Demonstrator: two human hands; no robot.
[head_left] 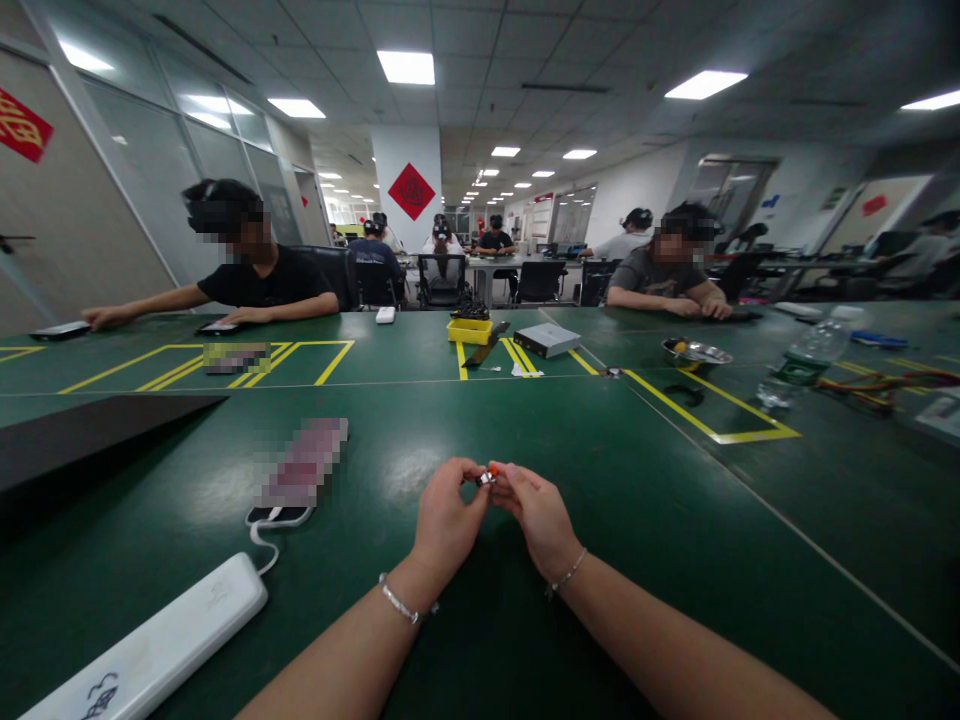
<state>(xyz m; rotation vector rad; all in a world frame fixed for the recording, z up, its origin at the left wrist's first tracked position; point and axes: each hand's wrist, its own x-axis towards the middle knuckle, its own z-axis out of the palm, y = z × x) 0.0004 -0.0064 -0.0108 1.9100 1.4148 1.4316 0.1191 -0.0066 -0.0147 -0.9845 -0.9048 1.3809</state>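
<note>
Just above the green table (375, 560), my left hand (448, 505) and my right hand (541, 508) meet with their fingertips close together. Between them is a small shiny silver piece (486, 478) with an orange bit on its right side. The left thumb and fingers pinch its silver end, and the right fingers close on the orange side. Whether it is one part or two I cannot tell, as the fingertips cover much of it. Each wrist wears a thin bracelet.
Left of my hands lie a phone (304, 465) and a cabled white power bank (157, 645). Ahead are a yellow tray (469, 332), a grey box-shaped drive (547, 340), a metal bowl (701, 353) and a plastic bottle (814, 355). Two people sit across the table.
</note>
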